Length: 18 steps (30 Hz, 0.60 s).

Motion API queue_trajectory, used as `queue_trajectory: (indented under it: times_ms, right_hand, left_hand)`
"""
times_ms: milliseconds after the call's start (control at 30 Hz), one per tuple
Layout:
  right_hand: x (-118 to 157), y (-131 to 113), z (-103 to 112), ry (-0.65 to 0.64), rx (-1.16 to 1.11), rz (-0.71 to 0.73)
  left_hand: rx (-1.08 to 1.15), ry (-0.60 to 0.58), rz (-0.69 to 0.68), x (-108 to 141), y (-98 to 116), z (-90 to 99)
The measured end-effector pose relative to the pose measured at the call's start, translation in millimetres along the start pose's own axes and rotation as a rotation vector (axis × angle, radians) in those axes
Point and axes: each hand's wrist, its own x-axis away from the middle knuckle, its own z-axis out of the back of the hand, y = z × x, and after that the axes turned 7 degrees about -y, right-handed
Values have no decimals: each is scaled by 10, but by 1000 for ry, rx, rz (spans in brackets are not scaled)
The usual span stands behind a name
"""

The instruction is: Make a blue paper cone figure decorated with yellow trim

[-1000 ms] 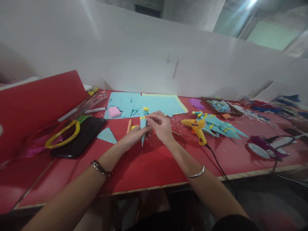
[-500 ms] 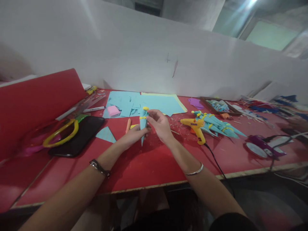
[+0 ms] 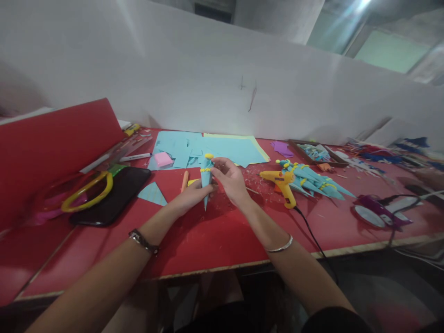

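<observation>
A light blue paper cone (image 3: 206, 179) with a yellow band and a yellow knob on top points tip down above the red table. My left hand (image 3: 194, 194) is closed around its lower part. At the cone's upper right edge, my right hand (image 3: 231, 179) pinches near the yellow band with thumb and fingers. Several similar blue cones (image 3: 308, 179) lie in a pile to the right, beside a yellow glue gun (image 3: 282, 182). A cut blue paper piece (image 3: 152, 194) lies left of my hands.
Blue sheets (image 3: 229, 147) and a pink pad (image 3: 163, 159) lie behind. A black phone (image 3: 114, 199) and yellow-handled scissors (image 3: 88, 192) are at the left. The glue gun's cord (image 3: 312, 233) runs over the front edge.
The cone has turned slightly between my hands, and its yellow knob now shows more fully. Both hands have stayed nearly in place.
</observation>
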Motion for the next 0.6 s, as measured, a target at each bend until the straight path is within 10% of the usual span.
queue_trajectory:
  times_ms: [600]
  right_hand:
    - [8,10,6,-13,61,33]
  left_hand:
    - [-186,-103,79,34,71,27]
